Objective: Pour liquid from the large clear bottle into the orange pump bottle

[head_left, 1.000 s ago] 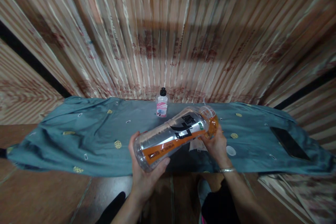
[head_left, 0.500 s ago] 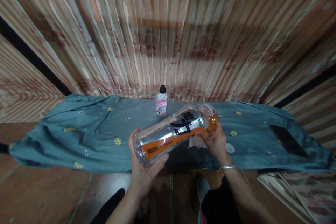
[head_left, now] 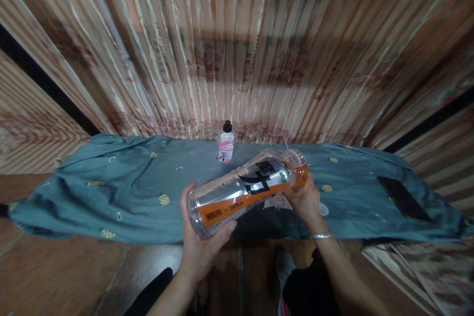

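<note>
Head camera shows a large bottle (head_left: 242, 191), held strongly tilted above a cloth-covered surface (head_left: 129, 182). The left hand (head_left: 203, 238) is curled around its base, and the right hand (head_left: 305, 201) is wrapped around a clear cup (head_left: 301, 177), whose lower part looks orange. The neck of the large bottle is at the cup, touching or just beside it; I cannot tell which, and no flow can be seen. In my judgement, bringing the two together is done; turning the large bottle upright and setting both down remain undone. How full the cup is, I cannot say. Pale paper (head_left: 277, 202) lies below the neck, and a white disc (head_left: 324, 209) lies just beside the right hand. A black-capped small bottle (head_left: 226, 150) stands farther back, upright and apart from both hands.
</note>
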`<state>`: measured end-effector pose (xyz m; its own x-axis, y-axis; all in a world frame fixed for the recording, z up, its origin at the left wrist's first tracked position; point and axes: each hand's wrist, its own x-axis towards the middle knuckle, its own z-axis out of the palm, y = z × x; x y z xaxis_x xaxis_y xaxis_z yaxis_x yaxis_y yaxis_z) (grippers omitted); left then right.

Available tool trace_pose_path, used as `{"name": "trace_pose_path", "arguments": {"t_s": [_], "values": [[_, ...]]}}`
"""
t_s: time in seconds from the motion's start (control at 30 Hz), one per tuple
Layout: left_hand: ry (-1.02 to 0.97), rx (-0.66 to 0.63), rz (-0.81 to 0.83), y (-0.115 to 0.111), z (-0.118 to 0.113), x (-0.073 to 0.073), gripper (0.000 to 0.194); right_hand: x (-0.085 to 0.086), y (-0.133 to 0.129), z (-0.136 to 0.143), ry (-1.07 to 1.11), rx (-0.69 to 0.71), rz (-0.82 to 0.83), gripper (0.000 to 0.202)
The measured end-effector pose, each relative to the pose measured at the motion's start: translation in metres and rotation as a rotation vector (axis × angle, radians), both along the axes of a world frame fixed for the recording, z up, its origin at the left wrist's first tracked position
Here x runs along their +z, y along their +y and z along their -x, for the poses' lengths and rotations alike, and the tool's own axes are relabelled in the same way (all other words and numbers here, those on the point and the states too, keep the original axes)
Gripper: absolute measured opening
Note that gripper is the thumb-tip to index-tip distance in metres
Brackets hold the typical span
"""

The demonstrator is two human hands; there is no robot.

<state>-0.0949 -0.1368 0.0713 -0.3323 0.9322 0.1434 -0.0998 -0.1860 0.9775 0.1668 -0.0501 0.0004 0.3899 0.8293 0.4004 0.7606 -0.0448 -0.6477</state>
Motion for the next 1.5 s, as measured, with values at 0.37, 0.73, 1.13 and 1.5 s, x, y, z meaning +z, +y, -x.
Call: {"name": "trace_pose_path", "arguments": {"t_s": [0.37, 0.73, 1.13, 1.5], "values": [[0.042, 0.03, -0.007, -0.0007, 0.0017, -0.0006, 0.092, 0.0006, -0.001, 0.0015, 0.009, 0.002, 0.014, 0.096], [0.052, 0.018, 0.008, -0.0002, 0.0022, -0.0006, 0.095, -0.0006, -0.0003, -0.0003, -0.015, 0.055, -0.035, 0.086], [0.053, 0.014, 0.005, -0.0004, 0.0023, -0.0012, 0.093, -0.0058, 0.0016, -0.0009, -0.025, 0.049, -0.066, 0.088], [0.042, 0.015, 0.007, 0.0001, 0.0051, -0.0016, 0.093, -0.0004, 0.0004, 0.0023, 0.001, 0.036, -0.027, 0.091]]}}
